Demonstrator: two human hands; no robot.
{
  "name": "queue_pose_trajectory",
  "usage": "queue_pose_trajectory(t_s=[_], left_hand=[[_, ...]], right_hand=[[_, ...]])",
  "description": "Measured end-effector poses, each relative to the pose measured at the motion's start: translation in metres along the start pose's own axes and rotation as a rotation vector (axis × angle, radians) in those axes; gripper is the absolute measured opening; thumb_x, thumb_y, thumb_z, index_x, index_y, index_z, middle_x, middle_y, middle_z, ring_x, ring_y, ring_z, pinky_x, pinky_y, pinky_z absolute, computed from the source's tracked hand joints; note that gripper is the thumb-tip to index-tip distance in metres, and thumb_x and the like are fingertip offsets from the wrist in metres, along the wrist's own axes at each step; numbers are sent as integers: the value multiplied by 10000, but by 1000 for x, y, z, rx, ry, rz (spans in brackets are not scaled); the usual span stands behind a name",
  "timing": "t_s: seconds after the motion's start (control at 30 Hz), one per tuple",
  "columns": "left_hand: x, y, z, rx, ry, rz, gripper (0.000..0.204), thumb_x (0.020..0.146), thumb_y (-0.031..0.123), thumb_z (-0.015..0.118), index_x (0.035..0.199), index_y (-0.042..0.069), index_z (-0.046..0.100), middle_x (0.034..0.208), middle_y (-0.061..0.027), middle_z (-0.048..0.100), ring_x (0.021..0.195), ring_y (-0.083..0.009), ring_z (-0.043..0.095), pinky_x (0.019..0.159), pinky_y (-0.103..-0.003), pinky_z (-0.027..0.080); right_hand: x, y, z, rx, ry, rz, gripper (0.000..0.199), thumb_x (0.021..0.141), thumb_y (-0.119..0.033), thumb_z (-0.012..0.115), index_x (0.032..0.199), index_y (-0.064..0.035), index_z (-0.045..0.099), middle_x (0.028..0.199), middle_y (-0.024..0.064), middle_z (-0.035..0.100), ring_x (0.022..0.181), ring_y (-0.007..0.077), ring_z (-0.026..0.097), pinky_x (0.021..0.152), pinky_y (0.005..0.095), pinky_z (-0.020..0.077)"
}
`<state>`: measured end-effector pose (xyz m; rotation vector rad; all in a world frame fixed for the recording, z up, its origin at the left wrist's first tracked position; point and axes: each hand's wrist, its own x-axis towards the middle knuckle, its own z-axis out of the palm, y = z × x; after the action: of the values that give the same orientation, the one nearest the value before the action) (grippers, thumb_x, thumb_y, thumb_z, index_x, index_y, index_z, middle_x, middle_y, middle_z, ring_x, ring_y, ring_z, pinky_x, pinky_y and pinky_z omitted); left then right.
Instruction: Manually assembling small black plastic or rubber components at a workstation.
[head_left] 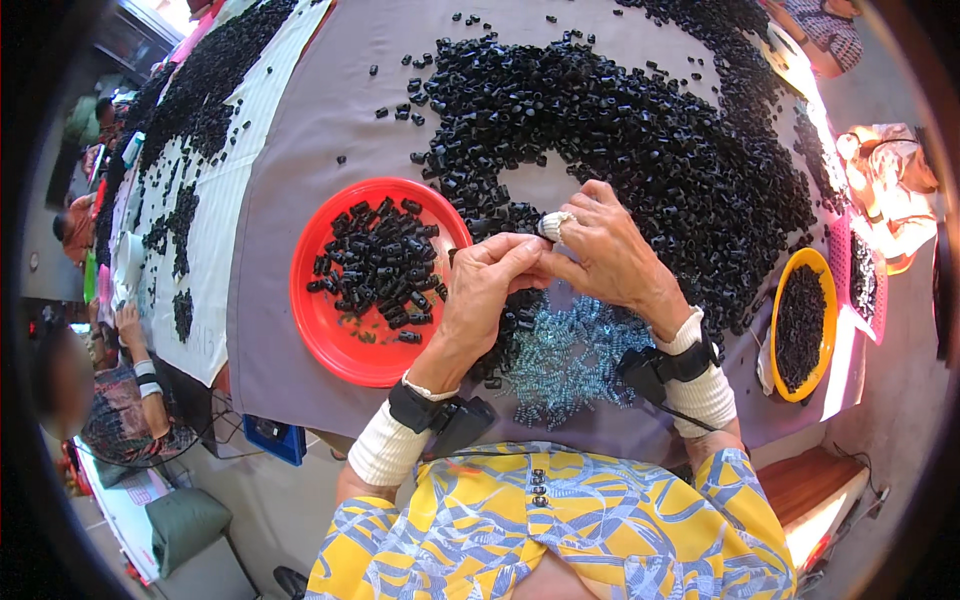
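Black plastic caps [620,130] lie in a broad heap across the far half of the grey tabletop [310,140], reaching toward its right edge. Both hands meet above the near middle of the table, fingertips together. The left hand [485,290] has its thumb and fingers pinched on something small at the point where the hands touch; what it is cannot be made out. The right hand [610,255] curls toward the left hand, its fingers bent and closed in on the same spot, with a white wrap on one fingertip. Each wrist carries a white band and a black strap with a small device.

Just under the hands, near the table's near edge, sits a pile of small blue-grey springs [570,360], touching the caps heap. A red plate [330,330] lies left of the hands, holding a loose cluster of caps. A yellow bowl [825,270] full of caps sits by the right edge. More caps cover a white cloth [250,120] along the left edge.
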<state>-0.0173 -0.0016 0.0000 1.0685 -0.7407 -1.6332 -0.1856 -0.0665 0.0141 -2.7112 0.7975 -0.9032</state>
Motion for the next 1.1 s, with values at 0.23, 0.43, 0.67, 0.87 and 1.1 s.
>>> queue_pose_trajectory(t_s=[0.23,0.43,0.67,0.87,1.1], left_hand=[[-4,8,-12,17,205,84,200,919,122,563,1036,-28,625,892,-96,659,776,-161,647,713,-292,550],[-11,29,-48,-47,305,196,200,933,135,545,1038,-15,624,888,-89,661,775,-161,643,712,-304,546],[-18,33,-53,-94,336,207,173,922,123,569,1006,-11,640,861,-69,659,737,-125,629,681,-252,532],[-19,27,-55,-96,318,175,160,920,109,571,1004,-1,652,868,-67,666,740,-116,628,682,-245,528],[-16,24,-49,-42,272,154,189,932,139,553,1035,3,633,884,-69,662,772,-136,639,713,-272,538]], right_hand=[[-2,21,4,84,-161,212,256,773,-266,682,723,-34,586,730,118,594,745,310,574,710,405,429],[14,26,31,30,-77,141,213,780,-210,674,787,-23,570,720,118,572,708,307,557,675,391,422],[49,22,79,-21,-61,73,111,767,-139,648,813,-56,591,805,96,571,814,283,566,692,396,410],[59,21,97,-13,-156,21,145,729,-125,662,838,-76,580,815,87,570,809,260,568,733,388,388],[58,24,92,-149,-91,-113,194,762,-231,646,825,-64,572,786,87,579,808,246,580,783,419,387]])
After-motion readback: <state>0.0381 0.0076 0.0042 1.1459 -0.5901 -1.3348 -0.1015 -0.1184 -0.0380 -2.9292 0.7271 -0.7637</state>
